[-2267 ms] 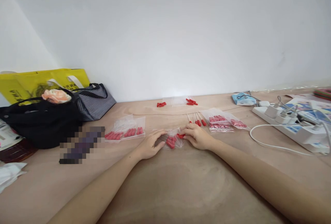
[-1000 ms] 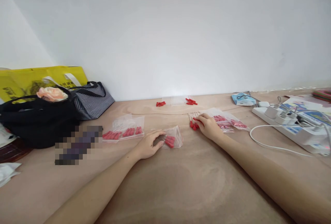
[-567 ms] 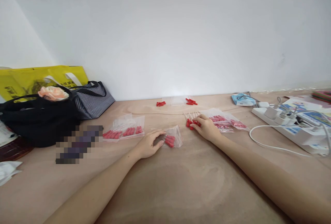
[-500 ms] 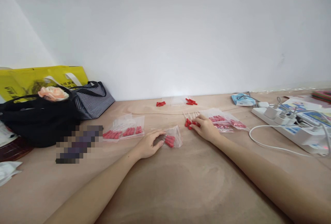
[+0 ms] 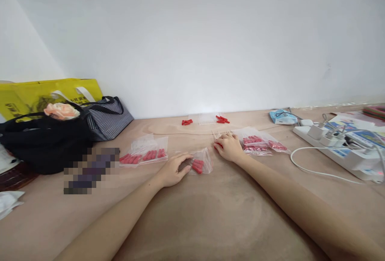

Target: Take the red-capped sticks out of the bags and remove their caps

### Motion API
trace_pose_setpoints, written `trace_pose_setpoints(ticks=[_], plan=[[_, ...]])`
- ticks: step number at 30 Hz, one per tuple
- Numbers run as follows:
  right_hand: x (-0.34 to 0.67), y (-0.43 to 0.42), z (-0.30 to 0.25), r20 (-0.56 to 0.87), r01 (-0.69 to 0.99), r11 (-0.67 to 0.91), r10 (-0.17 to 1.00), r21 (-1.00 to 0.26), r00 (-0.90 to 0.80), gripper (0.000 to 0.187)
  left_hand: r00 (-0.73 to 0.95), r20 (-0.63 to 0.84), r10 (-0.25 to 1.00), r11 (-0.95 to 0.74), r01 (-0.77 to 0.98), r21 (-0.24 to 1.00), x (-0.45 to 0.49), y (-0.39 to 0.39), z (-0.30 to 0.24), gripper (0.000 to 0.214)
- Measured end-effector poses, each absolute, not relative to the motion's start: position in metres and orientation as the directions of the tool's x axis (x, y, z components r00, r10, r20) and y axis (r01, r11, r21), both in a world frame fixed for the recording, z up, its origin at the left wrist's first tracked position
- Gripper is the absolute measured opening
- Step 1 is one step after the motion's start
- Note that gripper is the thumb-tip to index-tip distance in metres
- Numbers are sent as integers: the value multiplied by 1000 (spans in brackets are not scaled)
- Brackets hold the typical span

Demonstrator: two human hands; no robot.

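Note:
Between my hands lies a small clear zip bag [image 5: 207, 160] with several red pieces [image 5: 197, 166] in it. My left hand [image 5: 174, 168] rests at the bag's left end, thumb and fingers curved around that edge. To the right, my right hand [image 5: 230, 147] is curled low over several white sticks with red ends [image 5: 215, 134]; the palm and fingers cover most of them, and only pale stick tips and a little red show. Filled clear bags with red pieces lie left of my left hand [image 5: 150, 154] and beside my right hand [image 5: 254, 139].
Loose red pieces [image 5: 187, 122] and more red pieces [image 5: 222, 119] lie near the wall around a clear bag [image 5: 206, 119]. A power strip [image 5: 339, 148] with white cables and a blue mask [image 5: 282, 117] are on the right. A black bag [image 5: 45, 144] and striped bag [image 5: 108, 118] stand left.
My right hand has shifted slightly left and turned over the red-ended sticks, now covering most of them. My left hand and the bag have stayed in place.

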State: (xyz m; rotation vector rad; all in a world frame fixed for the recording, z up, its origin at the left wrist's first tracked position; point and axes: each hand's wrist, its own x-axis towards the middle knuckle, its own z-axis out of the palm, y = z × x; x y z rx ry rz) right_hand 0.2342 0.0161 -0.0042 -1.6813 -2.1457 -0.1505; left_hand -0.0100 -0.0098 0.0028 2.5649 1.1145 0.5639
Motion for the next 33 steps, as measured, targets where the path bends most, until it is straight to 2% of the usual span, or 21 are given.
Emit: trace_pose_setpoints(ticks=[6, 18, 20, 23, 26, 33], plan=[[237, 14, -5, 358, 958, 215, 924, -189, -137, 28, 604, 237, 761, -642, 646, 413, -9, -10, 3, 32], [241, 10, -2, 377, 979, 137, 923, -154, -70, 25, 617, 245, 748, -656, 635, 408, -9, -11, 4, 31], [240, 10, -3, 399, 977, 158, 912, -144, -89, 27, 618, 249, 746, -659, 632, 408, -8, -12, 4, 31], [240, 9, -6, 439, 956, 270, 877, -112, -196, 28, 612, 251, 750, -655, 635, 410, -8, -12, 5, 31], [241, 9, -10, 420, 929, 356, 861, -99, -285, 25, 608, 254, 752, -653, 638, 408, -8, -12, 4, 31], [241, 9, -11, 407, 937, 345, 865, -58, -294, 28, 622, 264, 737, -670, 625, 400, -8, -12, 5, 30]])
